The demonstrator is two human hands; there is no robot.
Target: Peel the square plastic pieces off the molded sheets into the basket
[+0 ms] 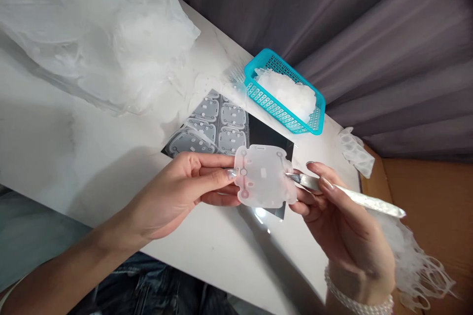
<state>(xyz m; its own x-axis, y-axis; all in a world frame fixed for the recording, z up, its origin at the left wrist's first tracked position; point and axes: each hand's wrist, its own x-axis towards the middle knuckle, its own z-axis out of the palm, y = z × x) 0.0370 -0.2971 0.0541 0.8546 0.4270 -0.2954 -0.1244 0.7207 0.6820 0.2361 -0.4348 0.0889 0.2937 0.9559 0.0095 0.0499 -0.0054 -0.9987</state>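
Observation:
A translucent white silicone-like piece (264, 177) with rounded edges and small holes is held up over the table. My left hand (201, 179) pinches its left edge between thumb and fingers. In my right hand (332, 201) is a slim silver tool (365, 200), its metal tip touching the right part of the piece. Some fingertips of that hand are against the lower right edge of the piece. Behind it on the table lies a black sheet (268, 135) bearing several similar translucent pieces (232, 114), partly hidden by my left hand and the held piece.
A turquoise basket (271, 107) filled with whitish pieces stands at the back. A big translucent bag (96, 34) covers the upper left of the white table (121, 157). Clear scraps (356, 152) lie at the right edge, and stringy scraps (414, 256) are beside my right wrist.

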